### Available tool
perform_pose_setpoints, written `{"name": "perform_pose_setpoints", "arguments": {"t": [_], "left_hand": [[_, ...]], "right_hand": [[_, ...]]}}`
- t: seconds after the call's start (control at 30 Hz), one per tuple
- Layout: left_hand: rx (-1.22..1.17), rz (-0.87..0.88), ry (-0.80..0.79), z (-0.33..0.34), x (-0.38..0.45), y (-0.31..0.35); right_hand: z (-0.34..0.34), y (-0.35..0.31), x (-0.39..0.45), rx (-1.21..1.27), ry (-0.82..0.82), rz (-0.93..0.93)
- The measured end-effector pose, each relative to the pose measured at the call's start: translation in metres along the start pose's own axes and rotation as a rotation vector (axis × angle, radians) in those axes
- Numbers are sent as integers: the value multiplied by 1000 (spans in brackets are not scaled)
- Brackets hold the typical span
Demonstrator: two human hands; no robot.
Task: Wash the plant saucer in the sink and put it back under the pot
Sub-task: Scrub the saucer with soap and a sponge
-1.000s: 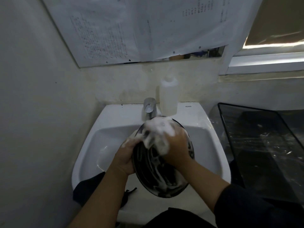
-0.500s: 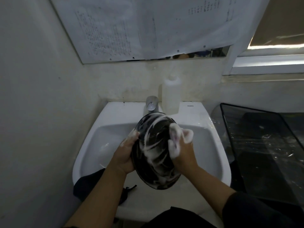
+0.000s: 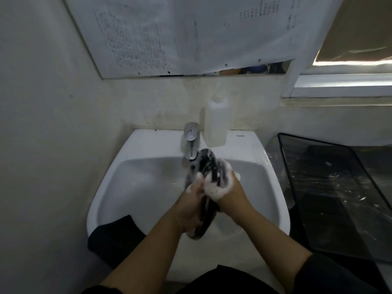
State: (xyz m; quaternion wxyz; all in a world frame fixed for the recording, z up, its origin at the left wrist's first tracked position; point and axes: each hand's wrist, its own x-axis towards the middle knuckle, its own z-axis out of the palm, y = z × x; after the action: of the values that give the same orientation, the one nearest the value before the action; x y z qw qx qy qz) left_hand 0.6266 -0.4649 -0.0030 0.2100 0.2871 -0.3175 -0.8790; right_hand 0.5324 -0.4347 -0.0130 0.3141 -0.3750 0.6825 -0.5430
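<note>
The black round plant saucer (image 3: 204, 164), streaked with white foam, stands nearly edge-on over the white sink (image 3: 135, 183), its top just below the chrome tap (image 3: 191, 141). My left hand (image 3: 191, 206) grips its left side and lower rim. My right hand (image 3: 224, 187), covered in suds, is wrapped round the right side with fingers curled over the rim. The pot is not in view.
A translucent white bottle (image 3: 216, 122) stands on the sink's back ledge right of the tap. A black bin lined with clear plastic (image 3: 335, 198) sits to the right. A bare wall is close on the left; papers hang over the mirror above.
The saucer has turned from facing me to nearly edge-on. My right hand slid from the face to clasp the rim, and both hands moved closer together.
</note>
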Motion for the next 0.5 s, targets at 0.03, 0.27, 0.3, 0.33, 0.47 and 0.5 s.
{"name": "perform_pose_setpoints", "arguments": {"t": [0.03,0.27,0.3,0.33,0.47,0.5], "left_hand": [[125,18,46,0,-1,-2],[1180,346,919,-65,-1,-4],[1160,317,962,-68,-4,-2],[1164,270,969,-69,-7,1],[683,44,826,-92,-14,17],[428,-15,728,-93,-18,20]], "right_hand": [[-9,1,4,48,-6,81],[-50,21,8,217,-57,362],[-49,24,8,188,-69,368],[-48,26,8,179,-73,378],[-55,29,11,190,-112,373],[-56,28,13,159,-127,350]]}}
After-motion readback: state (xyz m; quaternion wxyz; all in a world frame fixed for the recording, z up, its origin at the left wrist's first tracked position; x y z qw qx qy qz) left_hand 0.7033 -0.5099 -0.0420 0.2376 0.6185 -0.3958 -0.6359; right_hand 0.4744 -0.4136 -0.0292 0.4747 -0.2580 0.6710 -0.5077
